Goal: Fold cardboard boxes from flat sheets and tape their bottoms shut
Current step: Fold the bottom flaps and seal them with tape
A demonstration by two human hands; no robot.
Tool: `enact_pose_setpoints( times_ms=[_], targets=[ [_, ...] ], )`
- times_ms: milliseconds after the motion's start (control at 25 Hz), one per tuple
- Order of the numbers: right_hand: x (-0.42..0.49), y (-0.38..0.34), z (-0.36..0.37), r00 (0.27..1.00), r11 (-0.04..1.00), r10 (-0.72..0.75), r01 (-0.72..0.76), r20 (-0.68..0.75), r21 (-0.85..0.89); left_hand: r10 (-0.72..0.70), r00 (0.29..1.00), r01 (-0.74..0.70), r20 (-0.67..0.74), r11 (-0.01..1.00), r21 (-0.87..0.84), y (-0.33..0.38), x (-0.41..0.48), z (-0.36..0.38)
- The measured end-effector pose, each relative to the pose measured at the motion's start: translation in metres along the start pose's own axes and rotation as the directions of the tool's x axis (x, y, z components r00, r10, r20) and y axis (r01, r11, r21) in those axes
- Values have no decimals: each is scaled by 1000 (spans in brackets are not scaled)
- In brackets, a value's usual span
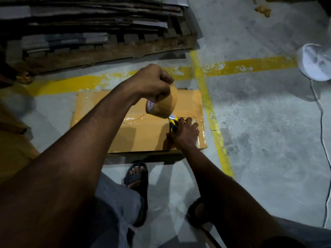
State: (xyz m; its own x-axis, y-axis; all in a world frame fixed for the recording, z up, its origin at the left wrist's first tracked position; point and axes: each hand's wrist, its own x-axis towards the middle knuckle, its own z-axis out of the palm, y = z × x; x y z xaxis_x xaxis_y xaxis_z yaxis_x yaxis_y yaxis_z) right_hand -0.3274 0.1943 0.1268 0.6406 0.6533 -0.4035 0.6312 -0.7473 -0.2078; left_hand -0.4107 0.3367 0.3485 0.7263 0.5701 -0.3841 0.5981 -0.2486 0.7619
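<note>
A brown cardboard box point(100, 108) stands on the concrete floor, its flaps folded shut and facing up, with glossy clear tape point(132, 119) running along the middle seam. My left hand point(152, 85) grips a roll of brown tape point(161, 104) held just above the seam. My right hand point(185, 133) rests on the box and grips a yellow-and-black utility knife point(173, 125). The knife's blade points up at the tape coming off the roll.
A wooden pallet point(107, 52) stacked with flat cardboard sheets point(86, 17) lies beyond the box. Yellow floor lines point(211, 111) cross to the right. A white fan base point(315, 63) with a cord point(322, 140) stands far right. My sandalled feet point(137, 176) are near the box's front edge.
</note>
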Motion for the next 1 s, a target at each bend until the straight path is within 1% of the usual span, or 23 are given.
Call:
enact_pose_setpoints(
  times_ms=[80, 160, 240, 320, 440, 520, 640, 720, 880, 1000],
  targets=[
    [3, 5, -18, 998, 998, 28, -31, 57, 58, 59, 998, -62, -28, 992, -112, 5, -7, 7],
    [-11, 19, -45, 997, 995, 11, -18, 74, 95, 137, 989, -146, -61, 975, -166, 10, -19, 19],
    [-37, 44, -77, 1000, 993, -29, 28, 8, 116, 221, 972, -233, -79, 949, -210, 14, -39, 34],
    [-71, 73, -114, 991, 981, -105, 117, -87, 157, 292, 956, -289, -17, 932, -220, 15, -68, 53],
    [-121, 104, -164, 967, 940, -207, 238, -148, 244, 347, 935, -333, 77, 931, -152, 1, -109, 78],
    [-152, 126, -184, 951, 918, -259, 297, -170, 264, 342, 934, -319, 100, 928, -194, 0, -131, 90],
    [-181, 147, -181, 926, 894, -336, 371, -174, 250, 334, 933, -293, 136, 921, -255, 6, -152, 103],
    [-184, 154, -174, 907, 871, -391, 419, -155, 258, 314, 938, -271, 146, 928, -255, 10, -157, 109],
    [-176, 160, -176, 885, 840, -453, 465, -111, 279, 268, 951, -223, 153, 939, -261, 7, -151, 112],
    [-170, 161, -176, 866, 824, -482, 499, -130, 269, 242, 956, -199, 165, 950, -240, 5, -145, 111]
  ],
)
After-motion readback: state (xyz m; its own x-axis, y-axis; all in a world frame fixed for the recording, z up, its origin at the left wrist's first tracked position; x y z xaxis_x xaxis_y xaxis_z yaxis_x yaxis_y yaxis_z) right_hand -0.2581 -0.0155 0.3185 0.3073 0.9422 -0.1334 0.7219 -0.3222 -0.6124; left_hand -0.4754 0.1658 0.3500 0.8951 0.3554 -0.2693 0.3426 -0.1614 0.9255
